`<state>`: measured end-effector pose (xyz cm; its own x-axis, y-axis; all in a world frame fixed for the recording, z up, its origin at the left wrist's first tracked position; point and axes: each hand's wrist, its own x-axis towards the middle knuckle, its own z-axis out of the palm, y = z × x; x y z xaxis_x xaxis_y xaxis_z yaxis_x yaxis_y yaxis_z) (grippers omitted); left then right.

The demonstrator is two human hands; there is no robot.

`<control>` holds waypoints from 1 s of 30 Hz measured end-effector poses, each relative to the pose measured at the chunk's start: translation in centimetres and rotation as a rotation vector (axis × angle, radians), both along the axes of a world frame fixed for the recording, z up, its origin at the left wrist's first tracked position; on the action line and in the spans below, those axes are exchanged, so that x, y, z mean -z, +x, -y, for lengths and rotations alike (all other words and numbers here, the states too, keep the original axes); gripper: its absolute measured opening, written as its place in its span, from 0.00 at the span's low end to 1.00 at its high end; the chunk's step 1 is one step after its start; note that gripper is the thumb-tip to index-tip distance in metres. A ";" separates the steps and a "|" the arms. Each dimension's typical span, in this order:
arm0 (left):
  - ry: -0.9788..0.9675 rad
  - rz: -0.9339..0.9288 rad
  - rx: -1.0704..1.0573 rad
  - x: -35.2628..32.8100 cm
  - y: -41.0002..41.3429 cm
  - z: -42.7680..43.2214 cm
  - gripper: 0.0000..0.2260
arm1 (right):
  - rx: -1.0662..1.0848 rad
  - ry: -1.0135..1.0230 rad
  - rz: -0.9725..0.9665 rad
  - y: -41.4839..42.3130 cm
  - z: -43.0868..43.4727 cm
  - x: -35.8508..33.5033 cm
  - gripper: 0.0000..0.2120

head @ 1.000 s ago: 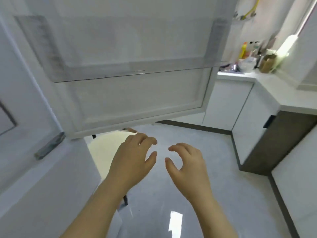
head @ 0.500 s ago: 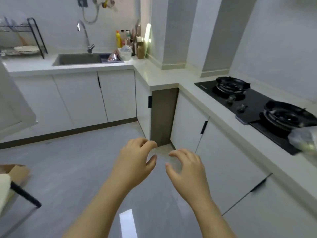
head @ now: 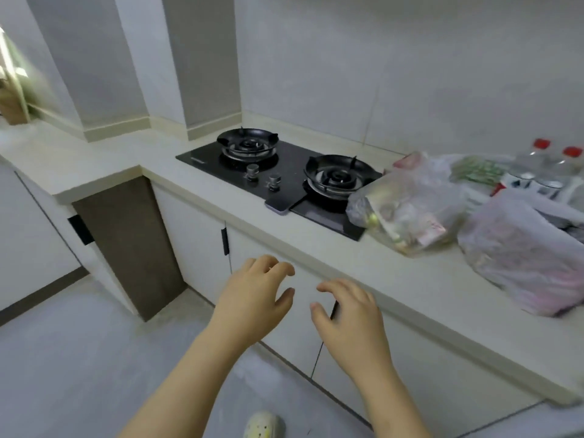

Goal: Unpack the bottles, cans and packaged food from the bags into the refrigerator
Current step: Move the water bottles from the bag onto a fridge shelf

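Two translucent plastic bags lie on the pale countertop (head: 316, 245) at the right: a nearer bag (head: 531, 251) with pinkish contents and a second bag (head: 407, 207) of packaged food beside the stove. Behind them stand clear bottles with red caps (head: 556, 159), some cans (head: 534, 184) and a green-printed packet (head: 477, 169). My left hand (head: 252, 298) and my right hand (head: 350, 314) hover side by side in front of the white cabinet doors, below the counter edge. Both have loosely curled fingers and hold nothing. The refrigerator is out of view.
A black two-burner gas stove (head: 278, 165) is set into the counter left of the bags, with a phone (head: 278, 205) lying at its front edge. A dark brown panel (head: 126, 241) fills the counter corner. Grey floor lies below; my light shoe (head: 264, 425) shows at the bottom.
The view has swung right, from the open refrigerator door past the sink corner to the stove and bags. Both hands keep the same empty, loosely curled pose.
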<state>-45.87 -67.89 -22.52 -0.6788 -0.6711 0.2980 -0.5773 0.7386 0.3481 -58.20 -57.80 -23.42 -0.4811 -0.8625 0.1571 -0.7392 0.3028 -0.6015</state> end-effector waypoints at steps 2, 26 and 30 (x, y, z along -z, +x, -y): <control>-0.009 0.001 0.070 -0.2 -3.0 1.7 0.16 | 0.079 -0.017 0.001 -2.2 0.9 -0.2 0.14; -0.040 -0.034 0.653 -3.8 -32.5 11.4 0.16 | 0.680 -0.157 -0.065 -24.5 6.7 -2.3 0.11; -0.052 -0.035 0.660 -4.3 -37.6 10.3 0.15 | 0.674 -0.149 -0.091 -29.3 5.5 -3.2 0.12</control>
<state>-83.50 -78.17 -18.26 -0.9318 -0.1016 0.3484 0.0134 0.9497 0.3129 -87.50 -63.29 -20.19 -0.8834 -0.3459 0.3162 -0.4685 0.6324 -0.6169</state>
